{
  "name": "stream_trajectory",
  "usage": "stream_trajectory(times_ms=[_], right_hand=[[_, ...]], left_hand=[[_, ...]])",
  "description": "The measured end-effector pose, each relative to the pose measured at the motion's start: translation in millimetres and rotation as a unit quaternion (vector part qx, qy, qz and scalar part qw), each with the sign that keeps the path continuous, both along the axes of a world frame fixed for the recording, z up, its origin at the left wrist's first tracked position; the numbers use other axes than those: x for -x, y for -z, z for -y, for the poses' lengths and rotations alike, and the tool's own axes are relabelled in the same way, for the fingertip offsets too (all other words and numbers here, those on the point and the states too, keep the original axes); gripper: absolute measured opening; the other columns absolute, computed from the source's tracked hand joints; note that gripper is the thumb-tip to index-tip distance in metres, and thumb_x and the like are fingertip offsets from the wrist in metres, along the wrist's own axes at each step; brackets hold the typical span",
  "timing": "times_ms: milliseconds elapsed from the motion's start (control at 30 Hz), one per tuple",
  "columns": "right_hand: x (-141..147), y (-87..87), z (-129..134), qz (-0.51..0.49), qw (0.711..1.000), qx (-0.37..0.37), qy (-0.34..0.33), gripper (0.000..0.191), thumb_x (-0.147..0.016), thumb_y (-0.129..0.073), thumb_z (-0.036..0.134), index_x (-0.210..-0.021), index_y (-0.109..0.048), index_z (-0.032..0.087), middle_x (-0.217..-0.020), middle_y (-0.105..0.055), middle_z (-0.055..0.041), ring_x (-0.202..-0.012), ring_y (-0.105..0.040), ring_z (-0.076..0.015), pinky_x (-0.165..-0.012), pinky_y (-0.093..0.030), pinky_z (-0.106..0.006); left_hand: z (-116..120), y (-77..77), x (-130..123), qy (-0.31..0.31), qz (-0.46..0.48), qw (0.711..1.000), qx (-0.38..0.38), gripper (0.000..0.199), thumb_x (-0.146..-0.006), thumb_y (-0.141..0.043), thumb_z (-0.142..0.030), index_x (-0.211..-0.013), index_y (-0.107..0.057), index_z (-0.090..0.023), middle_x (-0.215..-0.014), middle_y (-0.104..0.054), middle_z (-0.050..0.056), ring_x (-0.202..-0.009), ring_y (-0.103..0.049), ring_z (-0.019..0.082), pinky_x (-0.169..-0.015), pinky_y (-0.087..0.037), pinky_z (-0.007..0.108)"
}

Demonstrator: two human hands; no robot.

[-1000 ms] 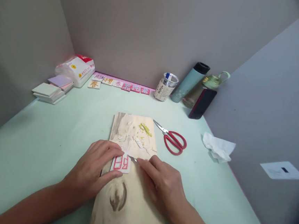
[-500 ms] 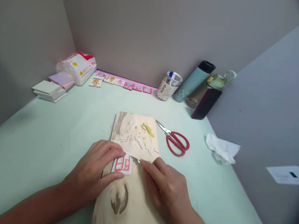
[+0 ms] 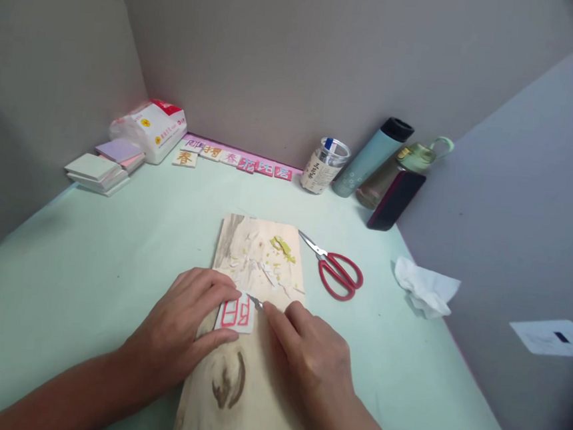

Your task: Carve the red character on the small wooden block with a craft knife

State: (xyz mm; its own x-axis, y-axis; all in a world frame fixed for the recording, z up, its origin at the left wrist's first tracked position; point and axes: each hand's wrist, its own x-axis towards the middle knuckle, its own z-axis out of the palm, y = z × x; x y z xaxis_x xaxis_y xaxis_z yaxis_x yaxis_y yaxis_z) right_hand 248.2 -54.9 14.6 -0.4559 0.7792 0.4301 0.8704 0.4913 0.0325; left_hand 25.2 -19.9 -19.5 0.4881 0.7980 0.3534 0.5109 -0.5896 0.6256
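Centrally, we are viewing a small white tile [image 3: 236, 316] marked in red lines, which is lying on a wooden board [image 3: 271, 388] set lengthwise on the pale green bench [image 3: 113, 247]. We are holding the tile down with the left hand [image 3: 182, 319], which is closing about it, the index finger reaching its far edge and the thumb its near edge. With the right hand [image 3: 312, 354] we are gripping a slim knife [image 3: 258, 303], whose blade is pointing towards the tile's upper right corner; whether it is cutting in, we cannot tell. Beyond the tile, we are finding white scraps [image 3: 268, 274] and yellow-green scraps [image 3: 282, 248] scattered over the board's far end. To its right, red-handled scissors [image 3: 340, 274] are lying with their tips near the board, and a crumpled tissue [image 3: 425, 287] is resting farther right. Along the back we are noting, from left to right, stacked blank tiles [image 3: 91, 167], a tissue pack [image 3: 156, 130], a row of lettered tiles [image 3: 230, 158], a labelled jar [image 3: 319, 171], a blue bottle [image 3: 369, 157] and a green-lidded bottle [image 3: 416, 157], before which a dark phone [image 3: 397, 201] is standing
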Motion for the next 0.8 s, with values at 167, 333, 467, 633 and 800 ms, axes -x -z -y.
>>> stream_trajectory(times_ms=[167, 333, 467, 633, 800], right_hand=[[-3, 6.1, -11, 0.015, 0.999, 0.008, 0.03, 0.029, -0.093, -0.045, 0.006, -0.107, -0.067, 0.018, -0.073, -0.06, -0.0023, -0.055, -0.047, -0.0147, -0.052, -0.028, -0.029], [-15, 6.5, -14, -0.06, 0.997, 0.049, 0.025, 0.024, -0.096, -0.047, 0.013, -0.104, -0.069, 0.02, -0.073, -0.06, -0.0009, -0.055, -0.052, -0.0128, -0.052, -0.03, -0.027], [-17, 2.6, -7, -0.075, 0.995, 0.062, -0.011, 0.026, -0.097, -0.045, 0.013, -0.109, -0.068, 0.019, -0.074, -0.06, -0.0015, -0.055, -0.052, -0.0133, -0.052, -0.033, -0.026], [-16, 1.3, -2, -0.072, 0.996, 0.045, -0.016, 0.026, -0.097, -0.044, 0.012, -0.11, -0.067, 0.017, -0.074, -0.06, -0.0017, -0.054, -0.05, -0.0143, -0.051, -0.033, -0.027], [-13, 2.7, -2, -0.052, 0.998, 0.031, -0.021, 0.027, -0.098, -0.043, 0.013, -0.113, -0.066, 0.017, -0.074, -0.061, -0.0024, -0.054, -0.048, -0.0141, -0.052, -0.032, -0.027]], left_hand=[[0, -0.3, 0, -0.004, -0.006, 1.0, -0.011, 0.025, -0.093, -0.062, -0.027, -0.117, -0.056, -0.026, -0.115, -0.062, 0.006, -0.108, -0.057, 0.026, -0.093, -0.045, 0.042], [0, -0.8, 0, -0.005, 0.004, 1.0, -0.007, 0.024, -0.094, -0.062, -0.031, -0.117, -0.057, -0.026, -0.114, -0.062, 0.006, -0.107, -0.057, 0.026, -0.092, -0.045, 0.041], [0, 0.2, 0, 0.0, 0.012, 1.0, -0.01, 0.025, -0.094, -0.063, -0.029, -0.117, -0.057, -0.026, -0.114, -0.062, 0.006, -0.107, -0.056, 0.025, -0.093, -0.045, 0.04], [-1, 0.9, 0, -0.005, 0.006, 1.0, -0.01, 0.025, -0.093, -0.063, -0.032, -0.116, -0.058, -0.025, -0.113, -0.063, 0.006, -0.107, -0.057, 0.026, -0.092, -0.045, 0.041], [0, 0.3, 0, -0.002, 0.005, 1.0, -0.005, 0.025, -0.094, -0.062, -0.036, -0.116, -0.058, -0.025, -0.114, -0.063, 0.006, -0.108, -0.057, 0.026, -0.094, -0.045, 0.041]])
